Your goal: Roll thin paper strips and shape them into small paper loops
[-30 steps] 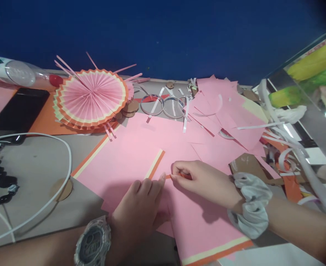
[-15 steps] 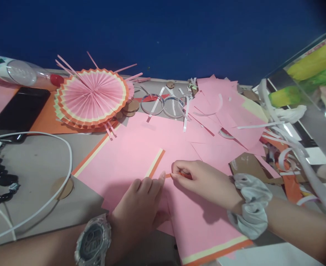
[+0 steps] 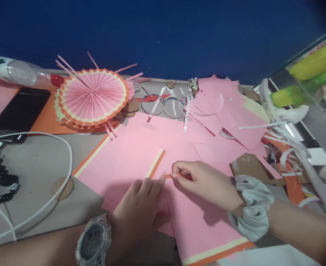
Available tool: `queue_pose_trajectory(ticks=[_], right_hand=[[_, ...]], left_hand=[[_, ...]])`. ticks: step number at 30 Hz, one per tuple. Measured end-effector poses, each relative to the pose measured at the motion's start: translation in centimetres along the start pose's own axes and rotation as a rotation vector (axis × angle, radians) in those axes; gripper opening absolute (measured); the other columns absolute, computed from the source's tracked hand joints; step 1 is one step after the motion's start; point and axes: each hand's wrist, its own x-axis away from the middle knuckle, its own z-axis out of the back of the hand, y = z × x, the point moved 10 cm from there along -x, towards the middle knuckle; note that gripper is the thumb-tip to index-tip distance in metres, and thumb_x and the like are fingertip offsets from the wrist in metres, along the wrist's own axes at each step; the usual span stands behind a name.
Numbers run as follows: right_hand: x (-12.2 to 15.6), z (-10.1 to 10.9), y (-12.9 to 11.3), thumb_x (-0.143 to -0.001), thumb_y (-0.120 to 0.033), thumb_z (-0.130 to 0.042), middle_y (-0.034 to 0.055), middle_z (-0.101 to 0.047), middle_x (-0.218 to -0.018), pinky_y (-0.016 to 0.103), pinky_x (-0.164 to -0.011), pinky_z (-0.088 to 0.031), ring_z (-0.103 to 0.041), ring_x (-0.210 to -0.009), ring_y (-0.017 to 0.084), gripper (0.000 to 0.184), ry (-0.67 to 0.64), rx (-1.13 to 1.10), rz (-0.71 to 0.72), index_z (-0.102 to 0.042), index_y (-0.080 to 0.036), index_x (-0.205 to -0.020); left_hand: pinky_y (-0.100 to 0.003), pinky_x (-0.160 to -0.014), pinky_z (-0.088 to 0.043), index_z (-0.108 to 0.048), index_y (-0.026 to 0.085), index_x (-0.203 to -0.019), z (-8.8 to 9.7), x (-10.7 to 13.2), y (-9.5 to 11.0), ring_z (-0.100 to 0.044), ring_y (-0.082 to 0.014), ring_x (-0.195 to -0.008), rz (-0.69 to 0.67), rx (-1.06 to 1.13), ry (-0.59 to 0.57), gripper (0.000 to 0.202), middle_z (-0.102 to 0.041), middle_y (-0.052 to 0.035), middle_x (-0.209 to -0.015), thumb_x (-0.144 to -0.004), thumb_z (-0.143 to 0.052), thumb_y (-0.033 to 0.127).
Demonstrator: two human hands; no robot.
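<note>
My right hand (image 3: 190,173) pinches a thin orange paper strip (image 3: 168,176) between thumb and fingertips. Just left of it, my left hand (image 3: 143,201) is closed, its bent fingers pressing on the pink paper (image 3: 115,160) near the strip's left end. An orange and cream edge band (image 3: 156,162) runs up from behind the left fingertips. More pink paper (image 3: 204,229) with the same two-colour edge lies below the right hand. How the left thumb meets the paper is partly hidden.
A pleated paper rosette (image 3: 93,92), a phone (image 3: 21,111) and a bottle (image 3: 19,70) are at the left, with a white cable (image 3: 70,159) nearer. Tape rolls (image 3: 153,105) lie behind the paper. Pink sheets (image 3: 223,107) and cardboard (image 3: 246,170) are at right.
</note>
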Motion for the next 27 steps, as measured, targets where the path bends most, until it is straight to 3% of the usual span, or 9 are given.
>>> queue_pose_trajectory(ticks=[7,11,16,18,22,27], right_hand=[[-0.3,-0.1,0.3,-0.082,-0.033,-0.043,-0.0057,-0.045,-0.057,0.023,-0.049,-0.026,-0.037,-0.052,0.009,0.021,-0.045,0.027,-0.018,-0.043,-0.020,-0.065],[-0.3,0.5,-0.4,-0.084,-0.033,-0.038,-0.0037,-0.050,-0.058,0.024,-0.051,-0.029,-0.042,-0.053,0.010,0.026,-0.087,0.087,-0.041,-0.044,-0.020,-0.063],[-0.3,0.5,-0.8,-0.086,-0.029,-0.025,-0.0003,-0.057,-0.053,0.026,-0.052,-0.036,-0.051,-0.048,0.012,0.035,-0.313,0.054,-0.150,-0.055,-0.019,-0.070],[-0.5,0.1,-0.9,-0.084,-0.026,-0.026,0.0000,-0.057,-0.049,0.026,-0.053,-0.038,-0.053,-0.046,0.013,0.034,-0.419,0.018,-0.192,-0.056,-0.018,-0.072],[-1.2,-1.0,-0.9,-0.078,-0.024,-0.036,-0.0003,-0.053,-0.040,0.025,-0.049,-0.040,-0.052,-0.038,0.013,0.027,-0.605,0.001,-0.304,-0.053,-0.018,-0.058],[-1.7,-0.3,-1.3,-0.077,-0.023,-0.040,-0.0008,-0.052,-0.036,0.025,-0.044,-0.038,-0.053,-0.036,0.014,0.026,-0.602,0.179,-0.408,-0.061,-0.018,-0.061]], left_hand=[[-0.037,-0.068,-0.032,-0.020,0.013,-0.140,-0.4,-0.3,-0.2,-0.041,-0.0227,-0.081,-0.016,0.066,-0.052,0.068,-0.052,-0.0062,-0.098,-0.086,-0.041,0.047],[-0.037,-0.071,-0.032,-0.021,0.013,-0.140,-0.9,-0.3,-0.3,-0.041,-0.0225,-0.084,0.001,0.099,-0.097,0.071,-0.052,-0.0067,-0.101,-0.085,-0.040,0.052],[-0.036,-0.072,-0.032,-0.026,0.011,-0.137,-0.7,-0.2,-0.1,-0.040,-0.0217,-0.084,-0.007,0.074,-0.089,0.072,-0.052,-0.0070,-0.103,-0.085,-0.037,0.058],[-0.036,-0.070,-0.032,-0.028,0.010,-0.136,-0.5,-0.3,-0.1,-0.040,-0.0216,-0.083,-0.011,0.063,-0.074,0.071,-0.052,-0.0069,-0.101,-0.085,-0.036,0.058],[-0.036,-0.068,-0.032,-0.031,0.009,-0.136,0.0,-0.3,-0.1,-0.039,-0.0221,-0.082,-0.022,0.010,-0.041,0.071,-0.051,-0.0065,-0.097,-0.086,-0.036,0.058],[-0.036,-0.065,-0.032,-0.035,0.007,-0.134,0.3,-0.3,0.1,-0.039,-0.0220,-0.079,-0.033,-0.033,-0.014,0.074,-0.051,-0.0061,-0.093,-0.083,-0.039,0.060]])
